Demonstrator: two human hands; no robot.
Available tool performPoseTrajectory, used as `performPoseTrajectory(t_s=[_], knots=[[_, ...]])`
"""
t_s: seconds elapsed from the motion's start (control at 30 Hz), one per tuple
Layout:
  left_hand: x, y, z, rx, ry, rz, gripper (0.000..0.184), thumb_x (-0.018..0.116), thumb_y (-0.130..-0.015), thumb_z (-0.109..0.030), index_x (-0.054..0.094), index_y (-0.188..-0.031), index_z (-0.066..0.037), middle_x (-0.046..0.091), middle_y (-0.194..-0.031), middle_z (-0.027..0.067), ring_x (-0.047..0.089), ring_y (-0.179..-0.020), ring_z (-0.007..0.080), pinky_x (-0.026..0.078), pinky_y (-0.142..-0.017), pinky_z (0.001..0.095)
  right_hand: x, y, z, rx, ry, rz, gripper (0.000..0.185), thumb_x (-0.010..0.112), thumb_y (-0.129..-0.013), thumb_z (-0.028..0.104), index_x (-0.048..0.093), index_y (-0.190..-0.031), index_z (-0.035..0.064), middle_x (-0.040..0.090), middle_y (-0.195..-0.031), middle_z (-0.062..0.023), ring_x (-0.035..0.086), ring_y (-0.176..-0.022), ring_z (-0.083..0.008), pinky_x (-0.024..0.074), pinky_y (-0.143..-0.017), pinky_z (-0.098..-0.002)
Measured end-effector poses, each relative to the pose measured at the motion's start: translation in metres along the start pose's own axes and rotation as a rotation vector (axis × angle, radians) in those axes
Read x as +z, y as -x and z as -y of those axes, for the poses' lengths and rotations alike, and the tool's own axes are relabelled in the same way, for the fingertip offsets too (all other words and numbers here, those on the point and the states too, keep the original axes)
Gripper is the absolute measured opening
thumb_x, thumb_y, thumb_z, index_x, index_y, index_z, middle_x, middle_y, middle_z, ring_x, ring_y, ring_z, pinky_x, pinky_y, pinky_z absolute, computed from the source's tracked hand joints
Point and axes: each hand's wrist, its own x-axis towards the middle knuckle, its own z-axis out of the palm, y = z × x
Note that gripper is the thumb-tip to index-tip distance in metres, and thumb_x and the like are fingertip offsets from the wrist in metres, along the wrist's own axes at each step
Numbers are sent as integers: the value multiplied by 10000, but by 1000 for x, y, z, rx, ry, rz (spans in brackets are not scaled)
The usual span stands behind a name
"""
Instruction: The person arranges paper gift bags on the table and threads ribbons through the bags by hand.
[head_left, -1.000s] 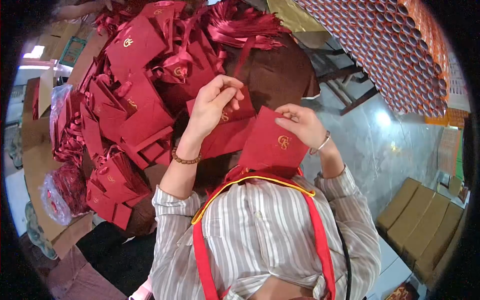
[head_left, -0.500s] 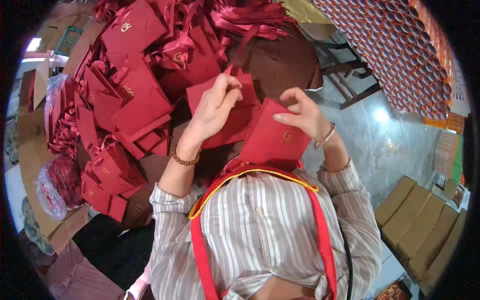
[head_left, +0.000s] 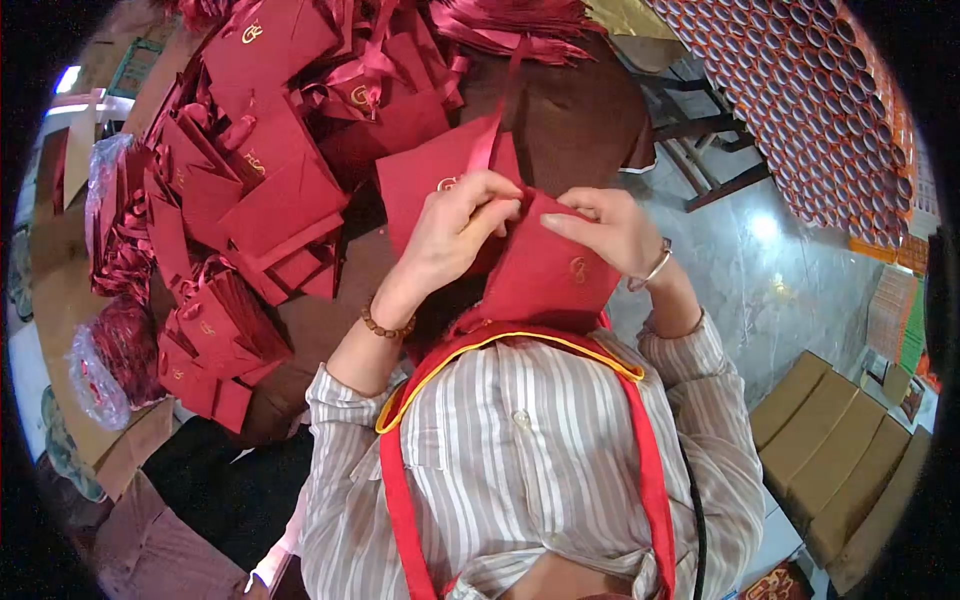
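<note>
A red paper bag with a gold logo (head_left: 550, 270) rests against the front of my apron. My right hand (head_left: 603, 232) pinches its upper edge on the right. At its upper left corner is my left hand (head_left: 462, 225), fingers closed on a red ribbon (head_left: 490, 140) that runs up and away over the brown cloth. Another red bag (head_left: 425, 180) lies flat behind my left hand, its logo partly covered. Where the ribbon meets the bag is hidden by my left fingertips.
Many red bags (head_left: 285, 200) are heaped at the left, with a ribbon bundle (head_left: 520, 25) at the top. A plastic-wrapped bundle (head_left: 120, 350) lies far left. Stacked tubes (head_left: 800, 90) stand upper right, cardboard boxes (head_left: 835, 440) lower right, and a dark stool (head_left: 705, 150) behind.
My left hand has moved right and reached the upper corner of the bag, bringing the ribbon with it. My right hand has stayed at the bag's edge, its fingers closing. The view has shifted slightly.
</note>
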Motion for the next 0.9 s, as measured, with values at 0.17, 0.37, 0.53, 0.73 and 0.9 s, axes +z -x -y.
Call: performPoseTrajectory(t_s=[0.17, 0.37, 0.53, 0.73, 0.9], knots=[[6, 0, -4, 281, -250, -107, 118, 601, -790, -46, 630, -893, 3, 633, -805, 77, 581, -732, 151, 443, -666, 264, 4, -6, -10, -52, 112, -4, 271, 589, -807, 233, 583, -884, -27, 586, -731, -152, 534, -609, -202, 430, -595, -303], [8, 1, -2, 313, -191, -164, 101, 615, -766, -22, 636, -861, 7, 633, -817, 88, 592, -768, 176, 449, -715, 271, 0, -4, -4, -37, -33, 58, 247, 592, -811, 206, 581, -905, -22, 598, -743, -137, 549, -648, -147, 437, -617, -289], [12, -12, 2, 364, -134, -118, 95, 612, -769, -15, 629, -859, 11, 628, -839, 98, 597, -792, 177, 458, -739, 269, 8, -7, -2, -67, 13, 42, 233, 602, -805, 195, 591, -898, -19, 598, -725, -94, 533, -665, -97, 432, -610, -266], [11, -17, 5, 274, -132, -48, 98, 616, -774, -30, 626, -863, 9, 631, -837, 93, 600, -795, 163, 461, -726, 265, 3, -3, -2, -34, 40, 43, 220, 598, -807, 186, 595, -894, -17, 589, -718, -58, 509, -666, -78, 423, -608, -250], [10, -20, 11, 277, -126, -40, 105, 630, -765, -39, 626, -859, 6, 631, -834, 89, 600, -793, 162, 460, -722, 265, -1, -3, -4, 9, -97, 144, 219, 581, -824, 167, 586, -937, -21, 598, -768, -37, 511, -717, -66, 421, -646, -235]])
